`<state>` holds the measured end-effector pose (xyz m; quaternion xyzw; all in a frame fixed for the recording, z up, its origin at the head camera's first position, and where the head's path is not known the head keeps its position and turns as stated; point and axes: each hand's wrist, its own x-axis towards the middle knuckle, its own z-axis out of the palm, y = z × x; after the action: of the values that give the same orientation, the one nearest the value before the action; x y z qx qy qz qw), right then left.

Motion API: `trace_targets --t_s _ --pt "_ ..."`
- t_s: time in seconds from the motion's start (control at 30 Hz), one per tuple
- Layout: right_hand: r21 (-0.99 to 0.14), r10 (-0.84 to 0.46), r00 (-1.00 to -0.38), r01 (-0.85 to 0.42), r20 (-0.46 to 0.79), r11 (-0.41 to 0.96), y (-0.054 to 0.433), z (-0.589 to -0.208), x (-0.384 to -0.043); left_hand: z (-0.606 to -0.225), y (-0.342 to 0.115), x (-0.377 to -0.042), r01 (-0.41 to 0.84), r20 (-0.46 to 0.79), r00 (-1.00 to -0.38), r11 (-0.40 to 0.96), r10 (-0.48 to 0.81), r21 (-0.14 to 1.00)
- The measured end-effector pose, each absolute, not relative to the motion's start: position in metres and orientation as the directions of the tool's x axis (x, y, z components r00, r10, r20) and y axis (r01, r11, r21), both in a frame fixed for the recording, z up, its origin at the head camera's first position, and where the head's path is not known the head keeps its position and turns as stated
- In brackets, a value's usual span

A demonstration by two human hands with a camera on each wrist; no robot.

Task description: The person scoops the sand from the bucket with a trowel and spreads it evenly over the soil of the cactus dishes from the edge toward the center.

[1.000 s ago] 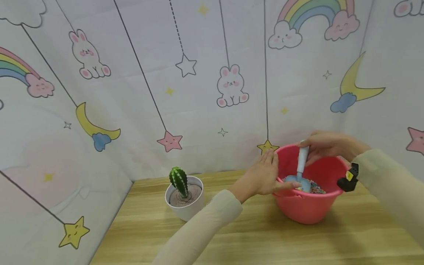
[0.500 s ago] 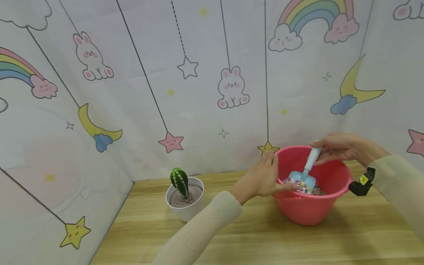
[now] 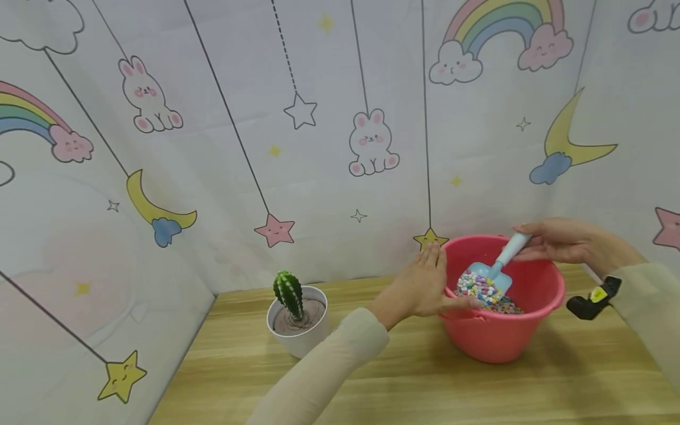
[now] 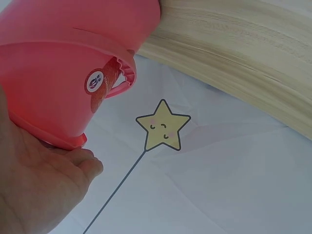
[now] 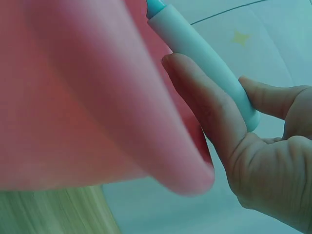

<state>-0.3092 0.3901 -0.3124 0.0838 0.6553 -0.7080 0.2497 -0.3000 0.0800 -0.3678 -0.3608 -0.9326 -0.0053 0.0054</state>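
A pink-red plastic bucket (image 3: 491, 339) stands on the table with many small multicoloured pebbles (image 3: 507, 306) in it. On its left side, my left hand (image 3: 411, 289) holds the rim, the thumb over the front edge and the fingers along the outside. My right hand (image 3: 565, 239) grips the pale handle of a light-blue toy shovel (image 3: 512, 249) from above the right rim. The shovel is tilted inside the bucket, its blade carrying a heap of pebbles. In the right wrist view, thumb and fingers hold the handle (image 5: 209, 61); the blade is out of sight there.
A small cactus (image 3: 288, 295) in a white pot (image 3: 300, 339) stands left of the bucket on the wooden table (image 3: 404, 378). Behind rises a white cloth backdrop (image 3: 319, 177) printed with rabbits, stars, moons and rainbows. A black device (image 3: 594, 299) sits at my right wrist.
My right hand has moved right, and the shovel has come from upright to more slanted, with its blade now showing a heap of pebbles. My left hand has stayed on the bucket's rim.
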Motion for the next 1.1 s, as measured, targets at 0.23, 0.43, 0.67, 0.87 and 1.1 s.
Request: trace_targets --t_s 0.23,0.43,0.67,0.87,1.1 --pt "-0.886 -0.206 -0.885 0.447 -0.418 -0.125 0.401 -0.314 -0.307 -0.367 0.080 -0.298 0.665 0.015 -0.747 0.747 0.665 0.003" --pt "-0.875 -0.184 -0.899 0.432 -0.398 -0.219 0.410 -0.314 -0.303 -0.366 0.080 -0.296 0.663 0.023 -0.748 0.748 0.663 -0.012" --pt "-0.876 -0.167 -0.910 0.411 -0.379 -0.252 0.420 -0.313 -0.301 -0.365 0.079 -0.295 0.660 0.025 -0.751 0.751 0.660 -0.024" --pt "-0.872 -0.154 -0.918 0.396 -0.366 -0.286 0.427 -0.310 -0.299 -0.365 0.080 -0.294 0.653 0.016 -0.757 0.757 0.654 -0.039" --pt "-0.859 -0.156 -0.920 0.392 -0.360 -0.330 0.432 -0.305 -0.297 -0.367 0.079 -0.296 0.667 0.030 -0.745 0.745 0.667 -0.012"
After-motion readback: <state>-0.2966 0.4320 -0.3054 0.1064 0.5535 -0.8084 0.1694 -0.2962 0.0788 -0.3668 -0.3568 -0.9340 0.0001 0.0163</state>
